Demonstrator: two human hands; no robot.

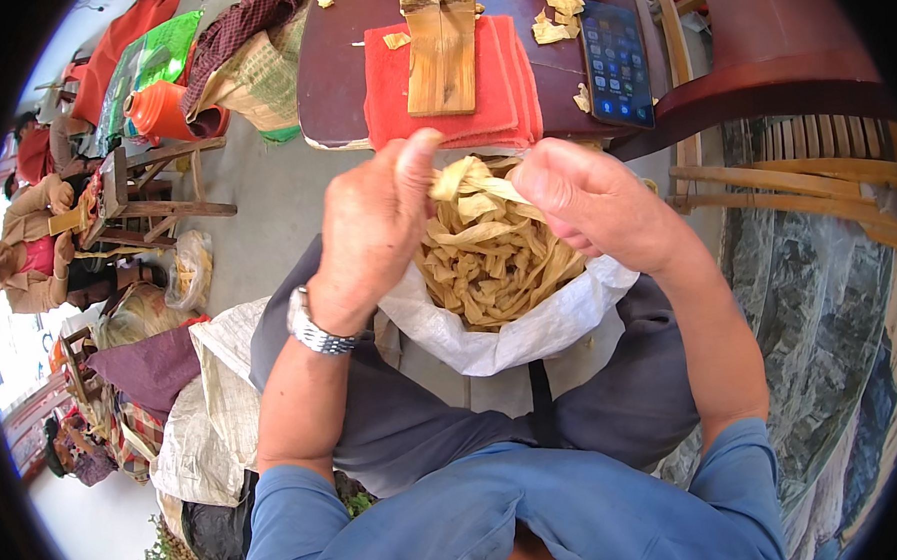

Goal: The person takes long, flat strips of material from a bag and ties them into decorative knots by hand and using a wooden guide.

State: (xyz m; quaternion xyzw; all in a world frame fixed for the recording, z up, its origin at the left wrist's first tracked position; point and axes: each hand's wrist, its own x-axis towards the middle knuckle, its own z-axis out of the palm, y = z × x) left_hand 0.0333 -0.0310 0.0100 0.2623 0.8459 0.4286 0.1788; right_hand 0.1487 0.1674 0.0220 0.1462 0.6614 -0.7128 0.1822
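A pale yellow strip, like dried husk or leaf, is stretched between my hands with a bunched, twisted part near the left. My left hand is closed on its left end, thumb on top; a metal watch circles that wrist. Its other end runs into the curled fingers of my right hand. Just beneath, an open white woven sack sits between my knees, its rim rolled down. A long heap of similar yellow braid or strips fills it. My fingertips are partly hidden.
Ahead stands a dark red table bearing a folded red cloth, a wooden block, a phone and husk scraps. Wooden chairs are at right. A wooden stool, sacks and other people are at left.
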